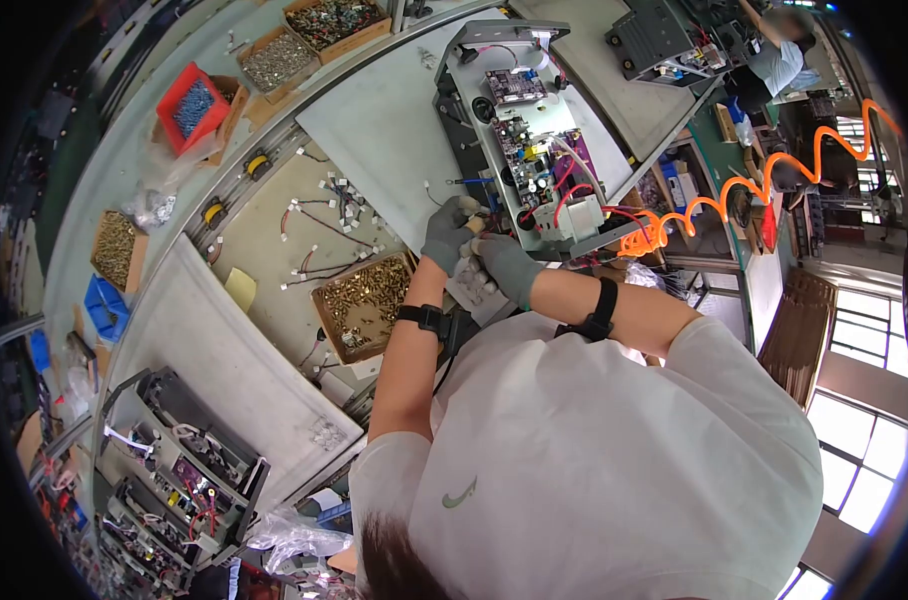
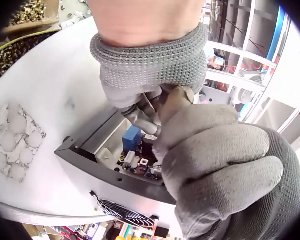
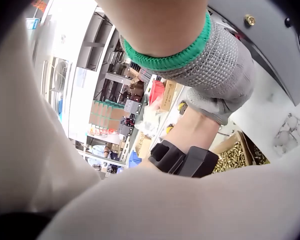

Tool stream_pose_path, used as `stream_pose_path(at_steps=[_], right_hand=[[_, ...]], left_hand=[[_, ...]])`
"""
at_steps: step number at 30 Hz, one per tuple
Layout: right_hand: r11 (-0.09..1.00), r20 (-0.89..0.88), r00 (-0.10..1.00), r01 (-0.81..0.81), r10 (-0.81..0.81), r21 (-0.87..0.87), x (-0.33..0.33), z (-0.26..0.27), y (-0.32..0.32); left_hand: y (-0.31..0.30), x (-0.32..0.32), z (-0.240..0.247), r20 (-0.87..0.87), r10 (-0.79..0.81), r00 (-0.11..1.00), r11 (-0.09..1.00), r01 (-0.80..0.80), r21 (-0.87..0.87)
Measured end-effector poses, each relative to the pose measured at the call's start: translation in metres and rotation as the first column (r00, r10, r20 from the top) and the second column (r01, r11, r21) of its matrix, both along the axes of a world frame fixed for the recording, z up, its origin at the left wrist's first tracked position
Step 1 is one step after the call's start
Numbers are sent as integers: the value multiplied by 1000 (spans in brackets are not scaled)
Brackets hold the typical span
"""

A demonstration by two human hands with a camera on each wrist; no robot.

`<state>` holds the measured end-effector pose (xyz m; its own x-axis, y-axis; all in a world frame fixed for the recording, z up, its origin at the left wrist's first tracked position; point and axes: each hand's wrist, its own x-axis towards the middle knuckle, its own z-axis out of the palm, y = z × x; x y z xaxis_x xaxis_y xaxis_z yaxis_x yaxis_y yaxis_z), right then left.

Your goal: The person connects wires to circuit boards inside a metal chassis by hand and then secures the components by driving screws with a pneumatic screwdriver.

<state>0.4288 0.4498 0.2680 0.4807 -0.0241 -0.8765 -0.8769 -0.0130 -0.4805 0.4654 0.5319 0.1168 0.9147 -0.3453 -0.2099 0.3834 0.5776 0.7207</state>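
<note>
Both hands wear grey knit gloves and meet at the near end of a grey metal chassis. The left hand bends over the chassis corner, its fingers partly hidden in the left wrist view. Against it, the right hand has its fingers curled, and a tan fingertip-like piece shows between the two. I cannot tell what they hold. Inside the chassis are circuit boards, red wires and a blue block-shaped component. A black fan grille is on its end panel. In the right wrist view, the left glove overlaps the right one.
A cardboard box of brass-coloured screws stands left of the hands, near loose wire connectors. An orange coiled hose stretches to the right. A red bin sits at the back left. More open chassis stand at lower left.
</note>
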Motion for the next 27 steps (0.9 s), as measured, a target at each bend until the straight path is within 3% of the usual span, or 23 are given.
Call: stream_pose_path(at_steps=[1, 2, 3, 4, 5, 6, 7, 8, 12, 14, 15, 17, 18, 20, 24, 26, 27], right_hand=[[1000, -1, 1000, -3, 3, -2, 4, 4, -3], [999, 48, 999, 25, -26, 21, 11, 8, -9], [997, 98, 994, 54, -58, 47, 16, 13, -11], [998, 96, 994, 52, -56, 46, 18, 19, -10], [999, 91, 995, 36, -38, 22, 20, 27, -8], [1000, 86, 996, 20, -20, -2, 21, 32, -7], [996, 150, 985, -82, 85, -27, 19, 34, -7], [996, 149, 985, -85, 88, -27, 15, 34, -6], [966, 31, 969, -243, 246, -83, 3, 20, -9], [952, -26, 955, -296, 295, -75, -1, -1, -17], [948, -30, 949, -315, 314, -38, -3, -17, -23], [944, -35, 943, -331, 331, 2, -6, -33, -28], [935, -57, 934, -354, 352, -22, -7, -35, -27], [927, -79, 926, -373, 368, -49, -7, -38, -28], [907, -5, 910, -413, 414, -83, -7, -29, -28], [907, 18, 909, -415, 417, -75, -7, -32, -28], [903, 10, 905, -424, 426, -73, -6, -37, -28]], left_hand=[[2, 10, -12, -264, -43, 964, 971, -21, -237], [2, 12, -24, -493, -145, 858, 889, -107, -446], [0, 12, -14, -496, -143, 856, 888, -111, -447], [-2, 13, 8, -322, 1, 947, 980, -65, -190], [-3, 14, 24, -100, 87, 991, 993, -78, 85], [-1, 15, 29, -101, 88, 991, 993, -80, 83], [3, 18, 34, -119, 5, 993, 1000, -1, 31], [5, 20, 36, -132, -79, 988, 997, 77, -21], [6, 26, 19, -200, -246, 948, 969, 249, -14], [15, 32, 56, -338, -314, 887, 846, 423, 325], [17, 33, 68, -340, -314, 886, 845, 424, 326], [18, 33, 83, -243, -428, 871, 616, 478, 626], [18, 34, 79, -244, -429, 870, 614, 479, 627], [18, 39, 66, -42, -565, 824, 497, 381, 779], [19, 40, 79, 29, -617, 786, 402, 283, 871], [17, 36, 93, 19, -602, 798, 260, 173, 950], [17, 35, 90, 16, -603, 798, 259, 176, 950]])
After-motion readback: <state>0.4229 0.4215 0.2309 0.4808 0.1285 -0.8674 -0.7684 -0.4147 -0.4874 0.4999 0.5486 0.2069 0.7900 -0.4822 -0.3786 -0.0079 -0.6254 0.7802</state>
